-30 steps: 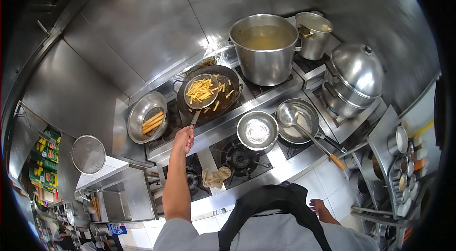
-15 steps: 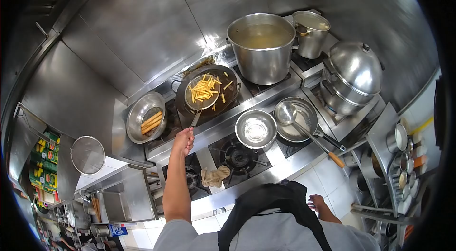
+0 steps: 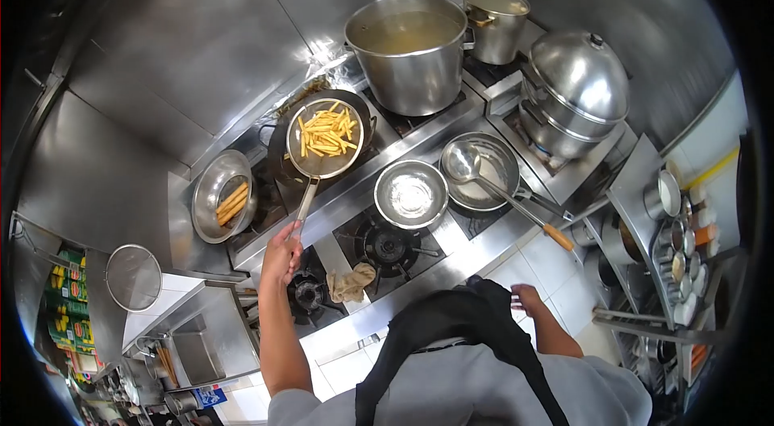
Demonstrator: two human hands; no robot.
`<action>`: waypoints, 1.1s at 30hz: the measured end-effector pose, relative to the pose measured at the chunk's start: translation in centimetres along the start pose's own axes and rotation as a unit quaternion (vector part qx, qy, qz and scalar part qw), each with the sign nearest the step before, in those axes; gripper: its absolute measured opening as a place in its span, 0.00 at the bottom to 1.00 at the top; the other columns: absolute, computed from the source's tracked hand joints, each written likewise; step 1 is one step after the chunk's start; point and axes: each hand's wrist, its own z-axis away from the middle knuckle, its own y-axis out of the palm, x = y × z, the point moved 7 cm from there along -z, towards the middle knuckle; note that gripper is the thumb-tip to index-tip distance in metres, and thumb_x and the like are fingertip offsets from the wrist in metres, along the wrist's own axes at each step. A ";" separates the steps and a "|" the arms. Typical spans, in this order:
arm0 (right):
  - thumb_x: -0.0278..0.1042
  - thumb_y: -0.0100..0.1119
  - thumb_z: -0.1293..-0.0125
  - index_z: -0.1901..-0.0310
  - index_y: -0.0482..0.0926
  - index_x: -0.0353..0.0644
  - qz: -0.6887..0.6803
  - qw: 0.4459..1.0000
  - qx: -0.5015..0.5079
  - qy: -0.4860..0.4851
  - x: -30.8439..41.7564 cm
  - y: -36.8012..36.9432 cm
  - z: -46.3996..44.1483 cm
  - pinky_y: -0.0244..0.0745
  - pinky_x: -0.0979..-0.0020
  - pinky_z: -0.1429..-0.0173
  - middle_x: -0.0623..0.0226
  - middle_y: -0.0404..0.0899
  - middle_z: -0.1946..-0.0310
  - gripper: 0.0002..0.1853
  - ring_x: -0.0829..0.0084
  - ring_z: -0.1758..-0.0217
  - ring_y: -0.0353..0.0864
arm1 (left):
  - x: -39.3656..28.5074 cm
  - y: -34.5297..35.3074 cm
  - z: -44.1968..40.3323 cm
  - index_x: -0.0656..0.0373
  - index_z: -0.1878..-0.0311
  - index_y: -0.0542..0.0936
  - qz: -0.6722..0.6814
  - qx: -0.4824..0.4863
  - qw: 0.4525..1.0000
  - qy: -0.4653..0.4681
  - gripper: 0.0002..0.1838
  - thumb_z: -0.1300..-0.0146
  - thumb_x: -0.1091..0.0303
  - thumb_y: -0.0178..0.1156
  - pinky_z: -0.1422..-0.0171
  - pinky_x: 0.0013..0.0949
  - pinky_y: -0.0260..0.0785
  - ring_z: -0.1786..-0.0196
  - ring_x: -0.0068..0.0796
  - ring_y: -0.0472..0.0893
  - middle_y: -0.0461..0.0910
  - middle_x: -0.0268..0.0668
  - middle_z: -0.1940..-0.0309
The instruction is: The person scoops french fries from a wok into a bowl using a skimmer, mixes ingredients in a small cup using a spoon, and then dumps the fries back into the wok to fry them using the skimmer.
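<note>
My left hand (image 3: 281, 254) is closed around the handle of a wire-mesh strainer (image 3: 307, 202). Golden french fries (image 3: 329, 132) lie heaped in its round basket, raised over a dark wok (image 3: 278, 160) at the back burner. The strainer hides most of the wok's inside. My right hand (image 3: 526, 299) hangs beside my body on the right, holding nothing, with its fingers loosely apart. Left of the wok sits a steel bowl (image 3: 205, 222) with several long fried sticks (image 3: 232, 204) inside. Below my left hand's reach, a crumpled beige cloth (image 3: 351, 283) rests by the front burners (image 3: 387, 245).
A steel bowl (image 3: 411, 194) stands right of the strainer, next to a pan (image 3: 504, 156) with a wooden-handled ladle (image 3: 516, 204) across it. Behind are a large stockpot (image 3: 411, 75), a smaller pot (image 3: 500, 35) and a domed steamer (image 3: 580, 87). Another strainer (image 3: 134, 278) hangs at left.
The strainer with the fries has risen higher above the wok, and loose fries beside it no longer show. My view has shifted, so the stove appears further left and up.
</note>
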 end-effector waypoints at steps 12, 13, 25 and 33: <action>0.34 0.57 0.35 0.53 0.79 0.44 0.038 0.999 -0.002 0.005 3.2 1.3 0.5 0.80 0.63 0.61 0.68 0.79 0.62 0.11 0.69 0.64 0.81 | 6.2 5.5 3.0 0.57 0.36 0.75 -0.447 -0.071 0.837 0.308 0.24 0.36 0.75 0.57 0.61 0.41 0.74 0.70 0.38 0.83 0.83 0.44 0.73; 0.34 0.57 0.36 0.53 0.79 0.44 0.043 0.999 -0.012 0.028 1.9 0.5 0.3 0.80 0.63 0.62 0.67 0.79 0.62 0.11 0.69 0.65 0.80 | 4.6 7.8 4.6 0.55 0.35 0.74 -0.495 -0.092 0.827 0.250 0.25 0.37 0.76 0.56 0.60 0.45 0.74 0.67 0.45 0.83 0.83 0.48 0.69; 0.36 0.53 0.31 0.50 0.78 0.45 0.041 0.990 -0.050 0.124 -6.8 -4.1 1.0 0.80 0.58 0.59 0.63 0.77 0.57 0.11 0.65 0.62 0.78 | 1.8 12.7 9.2 0.45 0.31 0.72 -0.651 -0.123 0.708 0.244 0.33 0.43 0.73 0.56 0.68 0.46 0.75 0.69 0.46 0.83 0.80 0.42 0.71; 0.37 0.54 0.32 0.53 0.79 0.45 0.018 0.994 -0.042 0.097 -5.4 -3.2 1.5 0.80 0.61 0.63 0.65 0.78 0.60 0.10 0.67 0.64 0.79 | 4.1 8.5 7.6 0.52 0.33 0.73 -0.497 -0.119 0.808 0.291 0.27 0.36 0.77 0.53 0.55 0.45 0.75 0.59 0.47 0.84 0.85 0.43 0.59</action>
